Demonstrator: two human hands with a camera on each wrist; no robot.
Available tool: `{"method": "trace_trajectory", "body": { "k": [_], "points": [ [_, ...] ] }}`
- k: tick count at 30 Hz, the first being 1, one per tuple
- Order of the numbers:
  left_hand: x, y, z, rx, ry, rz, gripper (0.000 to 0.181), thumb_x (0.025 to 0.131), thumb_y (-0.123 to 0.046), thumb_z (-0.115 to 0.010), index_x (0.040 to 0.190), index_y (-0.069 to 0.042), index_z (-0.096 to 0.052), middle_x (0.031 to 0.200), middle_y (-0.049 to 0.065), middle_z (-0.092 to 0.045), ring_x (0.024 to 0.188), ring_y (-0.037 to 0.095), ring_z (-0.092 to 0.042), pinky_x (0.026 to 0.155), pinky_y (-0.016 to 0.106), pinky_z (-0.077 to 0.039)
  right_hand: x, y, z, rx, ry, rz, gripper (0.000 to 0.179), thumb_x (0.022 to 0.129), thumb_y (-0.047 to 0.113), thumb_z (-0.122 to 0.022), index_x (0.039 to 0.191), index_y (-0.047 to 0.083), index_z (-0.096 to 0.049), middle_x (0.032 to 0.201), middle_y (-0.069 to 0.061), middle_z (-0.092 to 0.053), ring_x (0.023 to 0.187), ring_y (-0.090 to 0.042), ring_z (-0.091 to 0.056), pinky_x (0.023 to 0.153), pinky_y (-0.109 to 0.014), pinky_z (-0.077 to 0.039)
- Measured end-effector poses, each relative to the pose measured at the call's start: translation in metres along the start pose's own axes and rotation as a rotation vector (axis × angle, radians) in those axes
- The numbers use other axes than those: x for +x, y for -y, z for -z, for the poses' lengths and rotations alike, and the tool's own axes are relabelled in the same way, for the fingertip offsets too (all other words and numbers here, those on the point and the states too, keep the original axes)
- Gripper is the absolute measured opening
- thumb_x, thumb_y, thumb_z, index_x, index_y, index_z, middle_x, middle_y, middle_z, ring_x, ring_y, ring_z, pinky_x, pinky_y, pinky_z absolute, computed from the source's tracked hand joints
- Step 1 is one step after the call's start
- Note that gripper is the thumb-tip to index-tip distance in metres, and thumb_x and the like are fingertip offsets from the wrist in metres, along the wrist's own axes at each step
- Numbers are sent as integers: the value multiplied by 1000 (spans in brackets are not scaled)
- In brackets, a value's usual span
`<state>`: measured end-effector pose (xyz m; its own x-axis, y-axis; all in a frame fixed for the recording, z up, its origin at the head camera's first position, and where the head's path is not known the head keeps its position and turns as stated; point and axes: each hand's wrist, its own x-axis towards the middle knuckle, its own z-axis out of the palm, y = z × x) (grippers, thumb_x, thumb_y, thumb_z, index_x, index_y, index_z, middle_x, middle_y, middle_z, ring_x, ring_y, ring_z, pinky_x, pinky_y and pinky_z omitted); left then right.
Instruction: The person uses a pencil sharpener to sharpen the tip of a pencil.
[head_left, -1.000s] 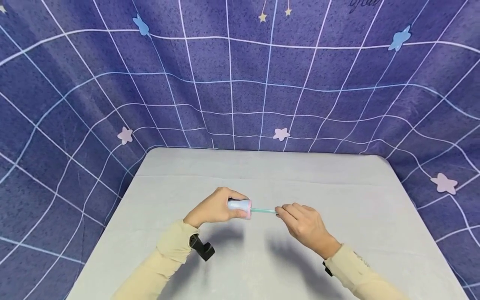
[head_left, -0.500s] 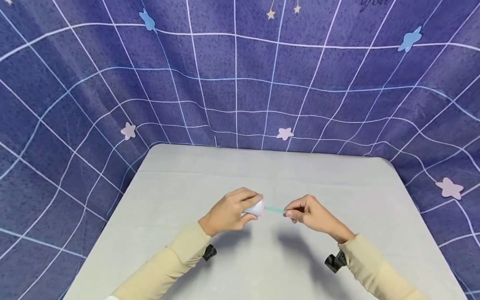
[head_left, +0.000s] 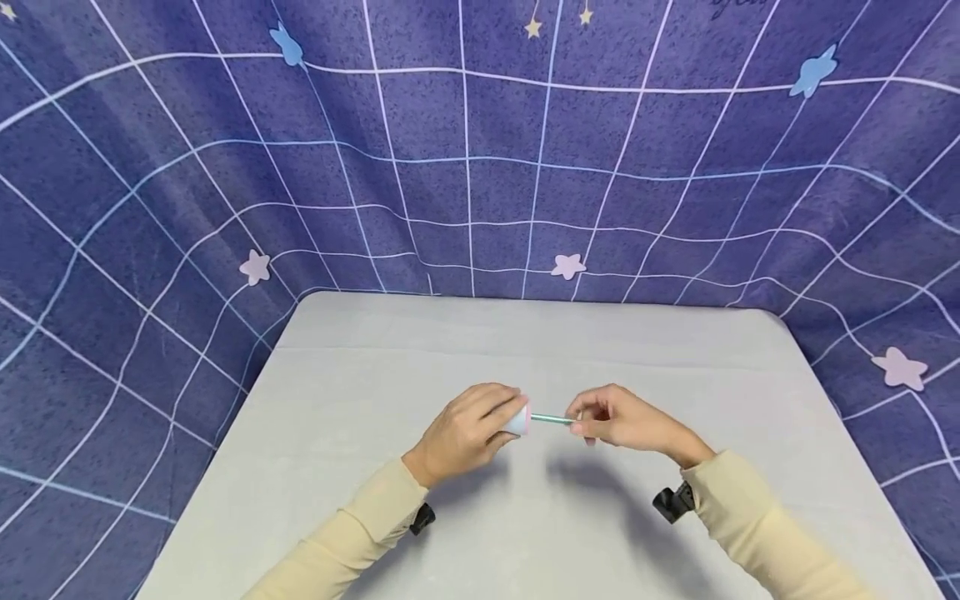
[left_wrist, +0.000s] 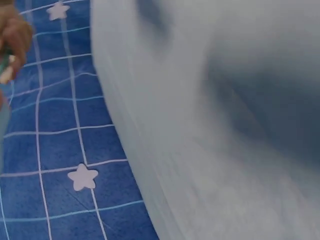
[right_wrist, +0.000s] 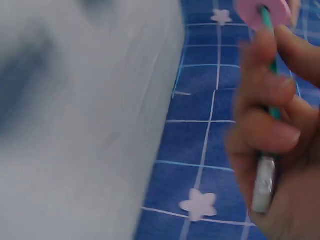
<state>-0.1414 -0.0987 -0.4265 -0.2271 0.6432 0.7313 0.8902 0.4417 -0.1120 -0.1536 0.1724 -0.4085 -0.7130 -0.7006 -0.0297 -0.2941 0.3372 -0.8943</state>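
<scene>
Just in front of the body, above the table, my left hand [head_left: 467, 429] grips a pale blue pencil sharpener [head_left: 517, 422] with a pink end face. A green pencil [head_left: 550, 418] runs from the hole in that face to my right hand [head_left: 628, 422]. Thumb and fingers of the right hand pinch the pencil. In the right wrist view, the pink face of the sharpener [right_wrist: 248, 11] shows at the top, the pencil's tip hidden inside. The silver ferrule and pale eraser [right_wrist: 263, 192] lie by the palm. The left wrist view catches only blurred fingers at its left edge.
A white cloth covers the table [head_left: 360, 375], and shadows of both hands fall on it. Behind and on both sides hangs a purple-blue curtain [head_left: 420, 192] with grid lines and stars. A small black camera [head_left: 672, 503] sits at the right wrist.
Both hands, with sharpener and pencil, have shifted slightly right. The right hand has rolled from knuckles up to thumb side showing, still holding the pencil. The left hand has turned over the sharpener.
</scene>
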Motion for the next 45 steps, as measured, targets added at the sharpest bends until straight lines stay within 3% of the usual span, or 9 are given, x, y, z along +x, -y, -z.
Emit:
{"method": "trace_trajectory", "body": {
  "k": [5, 8, 12, 17, 20, 26, 31, 36, 45],
  "points": [
    [5, 5, 11, -253, 184, 400, 51, 74, -20, -82, 119, -1, -65, 109, 8, -66, 95, 18, -63, 82, 26, -54, 2, 2, -17, -527, -413, 295, 20, 76, 7, -77, 89, 12, -63, 73, 6, -67, 56, 3, -46, 50, -18, -41],
    [11, 9, 18, -415, 277, 607, 50, 76, -20, -80, 120, -3, -65, 107, 5, -67, 87, 15, -61, 73, 24, -52, 2, -2, -27, -758, -620, 474, 12, 80, 12, -75, 90, 12, -67, 78, 5, -67, 59, -2, -54, 50, -19, -45],
    [15, 14, 25, -555, 320, 736, 46, 77, -19, -79, 118, -5, -66, 103, 4, -68, 80, 13, -58, 67, 23, -48, 5, -3, -36, -966, -796, 688, 18, 95, 20, -59, 91, 7, -71, 80, 2, -67, 60, -10, -60, 49, -23, -48],
    [14, 15, 26, -569, 303, 709, 41, 76, -15, -79, 114, -5, -68, 98, 3, -69, 79, 11, -58, 67, 22, -49, 7, 1, -43, -1040, -849, 765, 22, 97, 17, -54, 90, 4, -69, 76, 1, -65, 54, -9, -55, 45, -20, -44],
    [14, 13, 23, -531, 293, 641, 41, 75, -14, -80, 113, -4, -68, 98, 3, -68, 80, 12, -59, 69, 22, -50, 3, 4, -43, -811, -720, 574, 11, 91, 12, -63, 87, 5, -71, 72, 3, -65, 53, -3, -49, 45, -17, -41],
    [11, 6, 15, -420, 269, 499, 47, 69, -12, -84, 113, -2, -69, 105, 5, -67, 91, 16, -63, 79, 27, -54, -5, 14, -29, -187, -328, 16, 9, 88, 5, -64, 83, 4, -73, 65, -1, -63, 48, 2, -35, 43, -17, -29],
    [7, 0, 10, -406, 237, 439, 48, 68, -11, -85, 113, -3, -69, 108, 6, -67, 98, 17, -64, 85, 26, -53, -6, 14, -18, 23, -127, -125, 18, 92, 3, -55, 84, -5, -69, 61, -5, -58, 45, -1, -35, 42, -15, -27],
    [1, -2, 8, -393, 270, 429, 50, 69, -17, -86, 115, -5, -69, 108, 4, -68, 98, 14, -64, 85, 23, -53, -9, 11, -21, -81, -103, -91, 14, 93, 7, -57, 86, 1, -68, 63, 2, -58, 48, 0, -39, 44, -16, -31],
    [2, 5, 17, -413, 297, 485, 48, 72, -20, -83, 116, -6, -67, 106, 3, -68, 90, 12, -63, 78, 24, -53, -11, 10, -32, -399, -339, 29, 19, 80, 3, -73, 90, 13, -61, 76, 7, -63, 63, 1, -50, 56, -20, -44]
  ]
}}
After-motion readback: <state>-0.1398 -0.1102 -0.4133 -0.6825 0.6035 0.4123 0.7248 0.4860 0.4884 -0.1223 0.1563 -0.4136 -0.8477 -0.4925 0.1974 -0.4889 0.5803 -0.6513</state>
